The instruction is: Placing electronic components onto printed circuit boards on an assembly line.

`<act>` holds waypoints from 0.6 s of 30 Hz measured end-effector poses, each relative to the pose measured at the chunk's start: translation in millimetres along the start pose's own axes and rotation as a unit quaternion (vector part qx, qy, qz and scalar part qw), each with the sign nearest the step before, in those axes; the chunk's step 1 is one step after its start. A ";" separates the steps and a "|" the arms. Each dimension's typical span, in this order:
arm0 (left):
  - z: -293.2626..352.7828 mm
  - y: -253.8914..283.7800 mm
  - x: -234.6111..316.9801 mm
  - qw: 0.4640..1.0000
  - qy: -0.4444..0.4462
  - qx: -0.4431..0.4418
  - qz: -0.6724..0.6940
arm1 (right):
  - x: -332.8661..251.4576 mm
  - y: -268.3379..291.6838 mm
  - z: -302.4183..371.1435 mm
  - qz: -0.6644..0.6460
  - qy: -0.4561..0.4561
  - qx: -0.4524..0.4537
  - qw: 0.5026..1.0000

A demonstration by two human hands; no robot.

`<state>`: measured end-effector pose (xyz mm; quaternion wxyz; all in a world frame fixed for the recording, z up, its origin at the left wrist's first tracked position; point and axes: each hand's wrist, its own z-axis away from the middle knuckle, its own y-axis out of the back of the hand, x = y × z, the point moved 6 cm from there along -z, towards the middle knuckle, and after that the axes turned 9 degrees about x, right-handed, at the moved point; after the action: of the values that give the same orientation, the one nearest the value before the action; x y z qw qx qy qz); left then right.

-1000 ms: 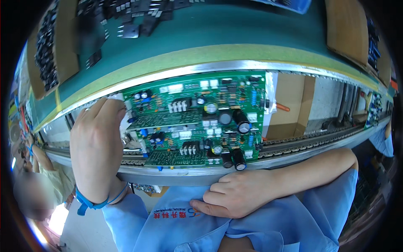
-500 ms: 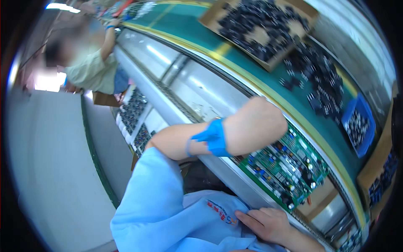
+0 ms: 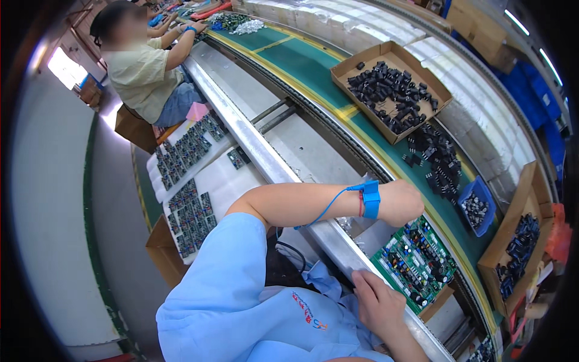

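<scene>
A green circuit board (image 3: pixel 416 262) filled with small components lies across the metal rails in front of me. My left hand (image 3: pixel 398 202) is over its far left corner, back of the hand upward. Its fingers are hidden beneath it, so I cannot make out whether it holds anything. A blue wrist strap (image 3: pixel 371 200) with a thin cord is around that wrist. Close to the board's near left edge, my right hand (image 3: pixel 381 301) is by the near rail (image 3: pixel 338 244). Its visible fingers are extended and loosely bent, with nothing seen in them.
On the green bench (image 3: pixel 301 57) stand a cardboard tray of black cylindrical parts (image 3: pixel 392 90), a pile of black pronged parts (image 3: pixel 434 160) and a blue bin (image 3: pixel 479 208). A box of dark blue parts (image 3: pixel 518 253) stands right. Small boards (image 3: pixel 187 151) lie left, near a co-worker (image 3: pixel 145 78).
My view has shifted, showing more of the co-worker and small boards. My left hand remains over the board's far left side. My right hand has moved from before my shirt toward the near rail.
</scene>
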<state>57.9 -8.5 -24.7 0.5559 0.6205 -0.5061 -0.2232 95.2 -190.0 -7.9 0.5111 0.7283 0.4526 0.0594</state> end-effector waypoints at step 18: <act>-5.4 -23.4 21.4 0.993 -0.075 0.006 0.094 | 4.1 7.3 6.1 0.160 -0.251 -0.014 0.955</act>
<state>79.6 -27.8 -38.4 0.5311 0.5554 -0.6035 -0.2128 105.2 -191.7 -6.5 0.6025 0.7751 0.1867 -0.0375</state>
